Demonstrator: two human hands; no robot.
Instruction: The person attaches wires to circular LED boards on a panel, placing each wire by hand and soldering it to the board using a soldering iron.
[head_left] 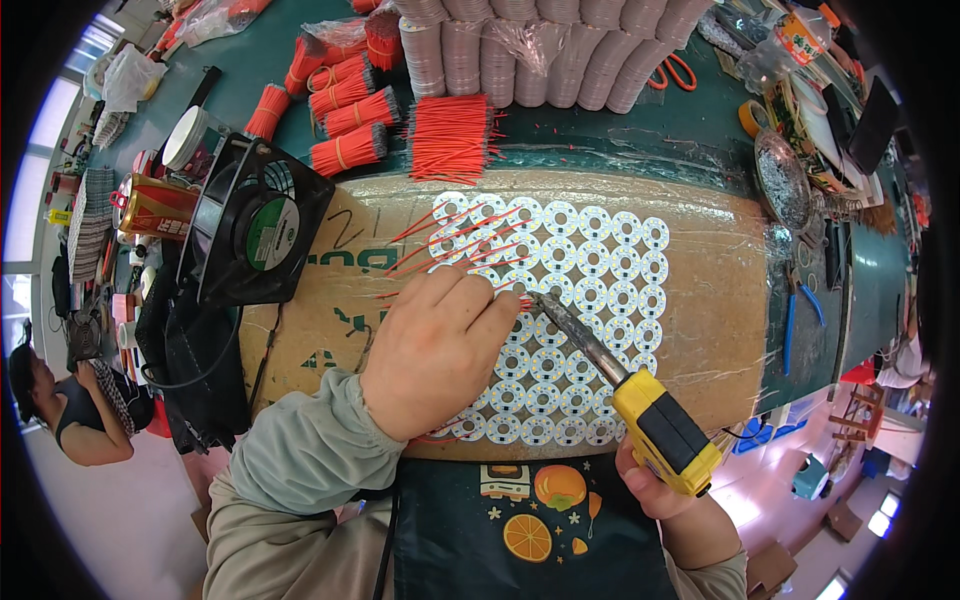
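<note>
Rows of round white LED boards (595, 258) lie on a cardboard sheet in front of me. Thin red wires (415, 262) stick out from boards on the left side of the array. Over these boards is my left hand (430, 345), its fingers pinched on red wires near the tip of the soldering gun. My right hand (655, 488) grips the yellow and black soldering gun (665, 420) by its handle. The gun's metal tip points up and left and reaches the wire ends beside my left fingertips. Whether the tip touches solder is too small to tell.
Red wire bundles (450, 138) lie beyond the cardboard (715, 270), below stacked grey discs (530, 65). A black fan (262, 225) stands left. Right are a metal dish (783, 178) and blue-handled pliers (790, 320). Another person (90, 405) sits far left.
</note>
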